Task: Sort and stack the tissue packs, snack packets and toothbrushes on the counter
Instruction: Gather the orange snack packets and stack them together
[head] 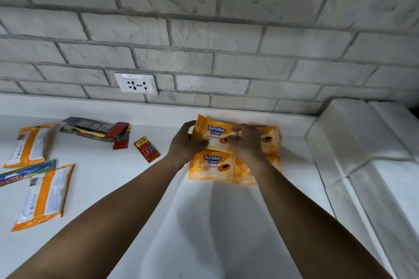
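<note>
Tissue packs [233,154], orange and labelled Tender Love, sit grouped near the back edge of the white bench [204,222], toward its right end. Both hands grip the top tissue pack [214,135]: the left hand [186,144] wraps its left edge, the right hand [246,142] pinches its right side. At the bench's left edge lie 2 more orange packs [43,195] face down, with a toothbrush [27,172] between them. Red snack packets [147,149] lie near the back edge, left of the hands.
</note>
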Tool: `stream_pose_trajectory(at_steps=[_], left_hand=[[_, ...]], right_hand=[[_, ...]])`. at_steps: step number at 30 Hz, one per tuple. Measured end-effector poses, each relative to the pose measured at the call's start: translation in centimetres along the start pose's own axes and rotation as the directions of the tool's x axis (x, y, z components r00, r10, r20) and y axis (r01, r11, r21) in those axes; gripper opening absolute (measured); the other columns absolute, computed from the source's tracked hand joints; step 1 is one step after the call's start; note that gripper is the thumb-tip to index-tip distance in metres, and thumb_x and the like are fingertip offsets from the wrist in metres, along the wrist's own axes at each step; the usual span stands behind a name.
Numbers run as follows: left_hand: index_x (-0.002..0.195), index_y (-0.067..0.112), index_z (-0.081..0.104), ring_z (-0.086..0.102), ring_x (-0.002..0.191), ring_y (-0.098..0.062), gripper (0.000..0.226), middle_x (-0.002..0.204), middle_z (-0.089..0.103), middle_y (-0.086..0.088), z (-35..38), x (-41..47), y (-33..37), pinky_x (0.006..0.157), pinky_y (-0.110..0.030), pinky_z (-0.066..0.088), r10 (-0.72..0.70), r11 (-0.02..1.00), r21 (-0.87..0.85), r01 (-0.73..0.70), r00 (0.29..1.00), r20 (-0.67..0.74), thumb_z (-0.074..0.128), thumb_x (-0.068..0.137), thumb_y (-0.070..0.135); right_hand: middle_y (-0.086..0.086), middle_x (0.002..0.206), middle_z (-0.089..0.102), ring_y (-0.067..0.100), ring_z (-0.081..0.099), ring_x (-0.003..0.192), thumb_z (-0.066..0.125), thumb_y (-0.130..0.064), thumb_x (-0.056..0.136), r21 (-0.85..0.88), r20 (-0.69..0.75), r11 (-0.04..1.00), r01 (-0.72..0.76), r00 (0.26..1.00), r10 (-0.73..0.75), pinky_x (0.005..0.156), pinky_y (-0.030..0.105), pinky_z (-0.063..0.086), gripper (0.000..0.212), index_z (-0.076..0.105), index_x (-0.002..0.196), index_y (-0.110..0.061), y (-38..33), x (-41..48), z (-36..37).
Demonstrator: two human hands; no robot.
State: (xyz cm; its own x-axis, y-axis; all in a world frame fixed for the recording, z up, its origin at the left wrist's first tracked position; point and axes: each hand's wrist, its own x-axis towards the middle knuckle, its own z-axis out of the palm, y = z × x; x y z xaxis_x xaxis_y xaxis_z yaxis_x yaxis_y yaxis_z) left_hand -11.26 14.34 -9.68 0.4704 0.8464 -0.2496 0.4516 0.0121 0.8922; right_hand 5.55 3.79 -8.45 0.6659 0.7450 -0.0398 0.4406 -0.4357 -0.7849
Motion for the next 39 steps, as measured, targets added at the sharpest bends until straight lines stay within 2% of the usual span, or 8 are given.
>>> stream_pose_trajectory(at_steps=[3,5,10,15,21,27,36,39], left_hand=[[0.152,0.036,0.036,0.071,0.103,-0.03,0.08,0.121,0.07,-0.008,0.8,0.7,0.4,0.093,-0.047,0.059,0.049,0.988,0.151,-0.043,0.998,-0.038,0.081,0.086,0.03],[0.157,0.033,0.03,0.069,0.108,-0.033,0.082,0.127,0.068,-0.01,1.3,1.2,0.4,0.092,-0.044,0.056,0.065,0.973,0.226,-0.051,0.996,-0.056,0.077,0.091,0.027],[0.16,0.025,0.022,0.067,0.115,-0.035,0.083,0.135,0.065,-0.01,2.2,1.9,-0.2,0.095,-0.047,0.055,0.061,0.938,0.344,-0.045,0.997,-0.036,0.073,0.094,0.024],[0.158,0.023,0.028,0.061,0.123,-0.035,0.083,0.139,0.057,-0.012,2.7,2.2,-0.7,0.099,-0.046,0.053,0.093,0.902,0.429,-0.047,0.992,-0.088,0.077,0.09,0.029],[0.147,0.016,0.046,0.059,0.121,-0.034,0.071,0.138,0.045,-0.011,3.4,2.2,-0.5,0.099,-0.046,0.055,0.072,0.857,0.515,-0.003,0.991,-0.114,0.077,0.09,0.042],[0.153,0.02,0.041,0.048,0.136,-0.031,0.075,0.148,0.047,-0.009,2.1,1.1,-0.4,0.107,-0.047,0.047,0.11,0.84,0.542,-0.032,0.988,-0.111,0.069,0.092,0.054],[0.149,0.015,0.047,0.046,0.133,-0.037,0.073,0.138,0.053,-0.017,-7.8,-4.3,-3.4,0.108,-0.047,0.042,0.214,0.809,0.588,0.001,0.931,-0.295,0.065,0.091,0.055],[0.148,0.014,0.044,0.046,0.129,-0.038,0.075,0.145,0.047,-0.017,-11.9,-6.3,-5.5,0.107,-0.049,0.044,0.24,0.776,0.629,0.037,0.905,-0.35,0.059,0.089,0.058]], right_hand=[[0.006,0.138,0.041,0.021,0.05,0.126,0.072,-0.019,0.093,-0.134,0.049,0.988,0.079,0.996,-0.073,0.105,0.024,0.041,0.034,0.062,0.126,-0.018,0.4,0.6,0.9],[0.007,0.143,0.036,0.025,0.048,0.131,0.071,-0.018,0.094,-0.211,0.077,0.97,0.122,0.991,-0.108,0.111,0.031,0.043,0.038,0.061,0.131,-0.016,0.6,0.8,1.6],[0.008,0.158,0.027,0.033,0.027,0.147,0.07,-0.025,0.094,-0.433,0.139,0.871,0.232,0.972,-0.189,0.116,0.045,0.036,0.04,0.061,0.133,-0.018,1.5,0.7,2.4],[0.004,0.149,0.042,0.032,0.03,0.138,0.056,-0.042,0.098,-0.657,0.204,0.682,0.322,0.946,-0.251,0.114,0.05,0.035,0.039,0.06,0.132,-0.022,2.4,0.5,2.4],[0.002,0.14,0.05,0.033,0.034,0.135,0.049,-0.041,0.102,-0.699,0.233,0.637,0.325,0.946,-0.227,0.109,0.052,0.035,0.037,0.053,0.134,-0.022,3.0,0.5,2.2],[0.01,0.154,0.036,0.038,0.026,0.143,0.043,-0.044,0.103,-0.705,0.219,0.643,0.3,0.954,-0.206,0.114,0.058,0.029,0.053,0.035,0.151,-0.022,2.4,-0.1,2.2],[0.01,0.16,0.03,0.038,0.023,0.145,0.04,-0.043,0.103,-0.638,0.262,0.682,0.357,0.934,-0.244,0.113,0.056,0.025,0.056,0.034,0.155,-0.023,-3.8,-4.3,7.0],[0.009,0.161,0.03,0.038,0.024,0.146,0.039,-0.043,0.103,-0.631,0.306,0.655,0.417,0.909,-0.284,0.111,0.056,0.029,0.058,0.033,0.156,-0.019,-6.4,-6.7,9.7]])
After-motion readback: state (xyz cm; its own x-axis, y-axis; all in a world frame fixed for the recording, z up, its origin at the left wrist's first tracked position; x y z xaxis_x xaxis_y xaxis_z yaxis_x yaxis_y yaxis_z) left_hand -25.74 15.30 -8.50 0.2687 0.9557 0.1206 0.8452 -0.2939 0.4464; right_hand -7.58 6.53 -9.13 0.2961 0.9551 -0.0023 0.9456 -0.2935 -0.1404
